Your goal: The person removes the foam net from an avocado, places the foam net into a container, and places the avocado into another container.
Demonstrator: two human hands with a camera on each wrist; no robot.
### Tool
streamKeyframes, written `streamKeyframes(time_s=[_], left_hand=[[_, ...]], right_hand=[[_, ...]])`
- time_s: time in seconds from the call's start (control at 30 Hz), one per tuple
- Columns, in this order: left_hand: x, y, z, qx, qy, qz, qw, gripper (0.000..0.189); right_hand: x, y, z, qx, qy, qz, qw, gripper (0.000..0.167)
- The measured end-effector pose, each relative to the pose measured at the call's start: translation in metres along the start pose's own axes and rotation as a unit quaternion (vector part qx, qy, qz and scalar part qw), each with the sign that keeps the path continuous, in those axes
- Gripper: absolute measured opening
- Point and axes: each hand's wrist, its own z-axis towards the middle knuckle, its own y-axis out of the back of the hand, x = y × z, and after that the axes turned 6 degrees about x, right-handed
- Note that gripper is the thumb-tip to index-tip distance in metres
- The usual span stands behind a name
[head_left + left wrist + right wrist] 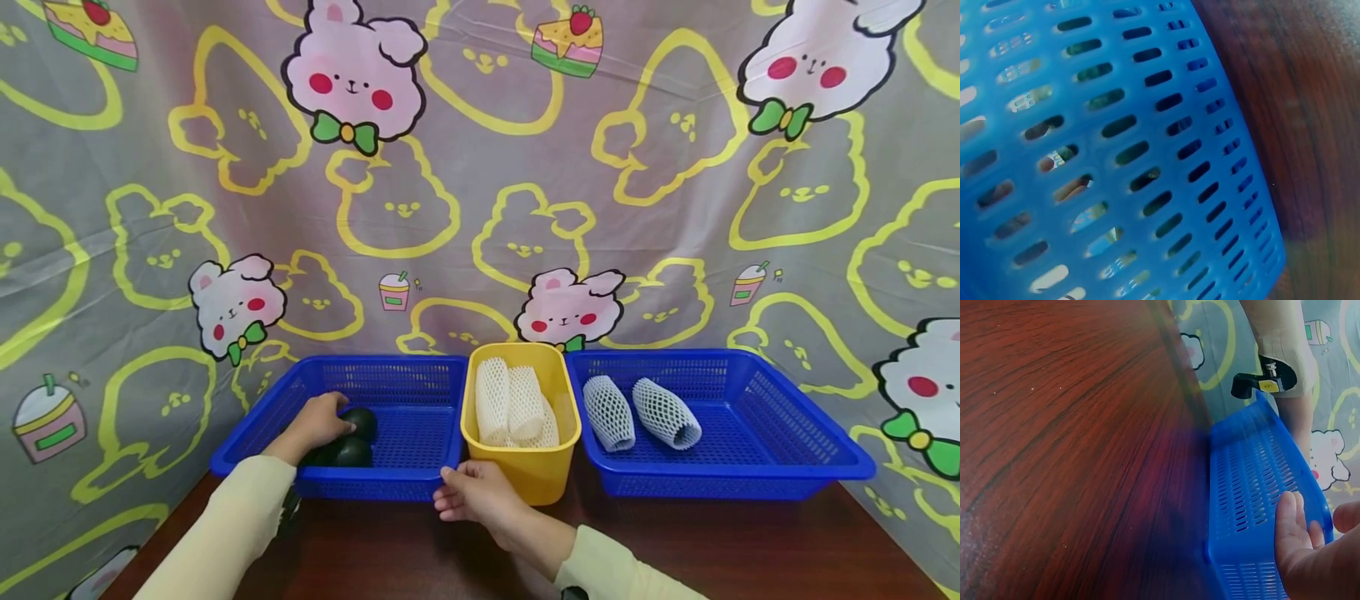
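My left hand (321,419) reaches over the front rim of the left blue basket (416,473), its fingers and thumb at the left side of a dark green rounded fruit (363,423), pinching it. Another such fruit (352,453) lies just in front, against the basket's near wall. In the left wrist view only the slotted basket wall (1104,181) shows, so that hand is hidden there. My right hand (480,497) is by the front right corner of this basket, fingers loosely bent and thumb near the rim. The right wrist view shows its fingers (1291,528) outside the slotted wall.
A yellow bin (558,467) with several white foam net sleeves (492,400) stands between the two baskets. In the right blue basket (750,471) lie two dark green fruits in foam nets (666,413). A patterned curtain (465,167) hangs behind the brown table (390,550).
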Motion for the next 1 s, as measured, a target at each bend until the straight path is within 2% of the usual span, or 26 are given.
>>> streamKeyframes(time_s=[0.3,0.57,0.73,0.83,1.0], left_hand=[[0.001,0.007,-0.007,-0.032,-0.020,-0.035,0.9987,0.048],[-0.006,0.010,-0.016,-0.047,-0.034,-0.046,0.9973,0.050],[-0.017,0.013,-0.029,-0.067,-0.049,-0.073,0.9938,0.047],[-0.026,0.015,-0.038,-0.064,-0.066,-0.090,0.9917,0.047],[-0.042,0.014,-0.052,-0.055,-0.099,-0.108,0.9876,0.047]], right_hand=[[-0.002,0.004,-0.005,0.013,-0.010,-0.025,0.9996,0.016],[0.006,0.015,-0.014,0.031,0.005,-0.061,0.9976,0.016],[0.020,0.021,-0.025,0.069,0.029,-0.085,0.9936,0.016],[0.031,0.028,-0.032,0.084,0.041,-0.109,0.9896,0.016],[0.049,0.044,-0.044,0.089,0.052,-0.157,0.9821,0.018]])
